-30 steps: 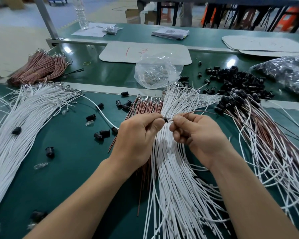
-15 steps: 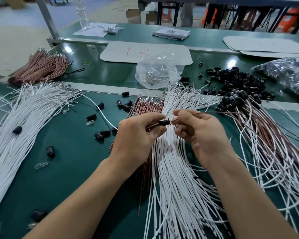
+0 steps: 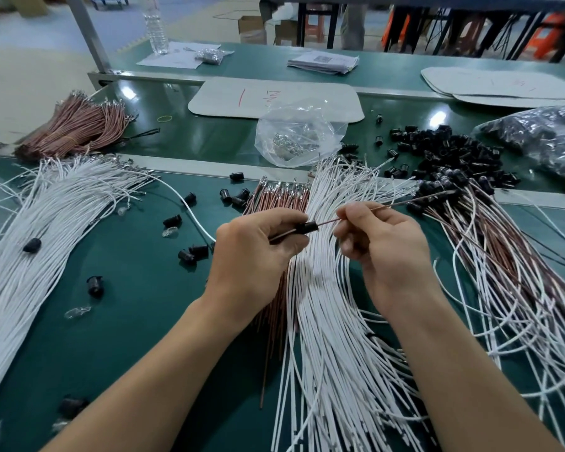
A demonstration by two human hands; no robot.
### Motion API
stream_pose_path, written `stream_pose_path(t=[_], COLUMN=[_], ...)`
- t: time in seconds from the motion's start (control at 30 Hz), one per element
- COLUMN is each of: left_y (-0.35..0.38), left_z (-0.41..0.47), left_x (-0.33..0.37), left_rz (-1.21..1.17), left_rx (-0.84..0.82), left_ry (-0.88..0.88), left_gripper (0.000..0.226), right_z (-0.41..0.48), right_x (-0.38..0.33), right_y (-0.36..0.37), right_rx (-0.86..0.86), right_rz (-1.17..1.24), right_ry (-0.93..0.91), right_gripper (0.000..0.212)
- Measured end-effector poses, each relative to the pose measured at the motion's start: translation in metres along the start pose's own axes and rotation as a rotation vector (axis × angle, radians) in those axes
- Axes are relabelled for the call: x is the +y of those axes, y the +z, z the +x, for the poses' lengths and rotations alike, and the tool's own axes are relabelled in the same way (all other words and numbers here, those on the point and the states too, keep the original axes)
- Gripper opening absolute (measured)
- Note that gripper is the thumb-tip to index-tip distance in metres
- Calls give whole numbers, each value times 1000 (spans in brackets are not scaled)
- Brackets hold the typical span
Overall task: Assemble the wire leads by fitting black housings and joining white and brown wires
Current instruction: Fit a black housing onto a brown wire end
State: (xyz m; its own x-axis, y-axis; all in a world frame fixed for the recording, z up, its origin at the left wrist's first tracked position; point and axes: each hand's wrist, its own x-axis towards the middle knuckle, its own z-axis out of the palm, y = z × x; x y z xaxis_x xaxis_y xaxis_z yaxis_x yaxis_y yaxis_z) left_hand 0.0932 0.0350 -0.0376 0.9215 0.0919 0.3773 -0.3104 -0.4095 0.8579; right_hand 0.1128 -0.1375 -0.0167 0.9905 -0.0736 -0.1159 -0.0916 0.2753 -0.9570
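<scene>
My left hand pinches a small black housing between thumb and forefinger above the wire piles. A brown wire runs through the housing and out to the right. My right hand pinches that wire just right of the housing, and its free end points up and right. Below both hands lie a fan of white wires and a bundle of brown wires with metal terminals.
More white wires lie at the left, and finished mixed leads at the right. Loose black housings sit beyond, with a clear bag and another brown bundle. Stray housings dot the green mat.
The brown wire has been drawn through the housing: my right hand moved right and up, pulling a longer length out. My left hand kept its grip on the housing.
</scene>
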Motion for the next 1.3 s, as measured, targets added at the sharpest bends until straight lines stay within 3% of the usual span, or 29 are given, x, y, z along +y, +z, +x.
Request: stream_pose_path(t=[0.07, 0.2, 0.3, 0.43, 0.6, 0.8, 1.0, 1.07, 1.2, 1.3], left_y=[1, 3, 2, 4, -2, 2, 2, 2, -3, -8], left_z=[0, -1, -1, -2, 1, -3, -3, -4, -3, 0], left_x=[0, 0, 0, 2, 5, 7, 8, 10, 8, 7], left_rz=[21, 61, 63, 71, 183, 158, -38, -46, 72, 243], left_rx=[-17, 13, 84, -13, 6, -20, -66, -121, -118, -6], left_ry=[16, 64, 66, 71, 40, 60, 26, 46, 34, 37], left_gripper=[30, 31, 38, 36, 18, 3, 22, 18, 16, 14], right_z=[-1, -4, -5, -7, -3, -6, -6, -4, 1, 8], right_x=[1, 3, 6, 7, -3, -2, -7, -9, -18, -23], right_y=[2, 5, 5, 9, 2, 3, -1, -5, -20, -33], right_rx=[-22, -125, -162, -99, 22, -103, -150, -144, -110, -16], right_rz=[-50, -159, -281, -365, -153, -79, -91, -26, 230, 382], right_ry=[-31, -46, -58, -156, -92, -59, -89, -74, -6, 43], right_gripper=[22, 4, 8, 10, 17, 10, 21, 19, 20, 8])
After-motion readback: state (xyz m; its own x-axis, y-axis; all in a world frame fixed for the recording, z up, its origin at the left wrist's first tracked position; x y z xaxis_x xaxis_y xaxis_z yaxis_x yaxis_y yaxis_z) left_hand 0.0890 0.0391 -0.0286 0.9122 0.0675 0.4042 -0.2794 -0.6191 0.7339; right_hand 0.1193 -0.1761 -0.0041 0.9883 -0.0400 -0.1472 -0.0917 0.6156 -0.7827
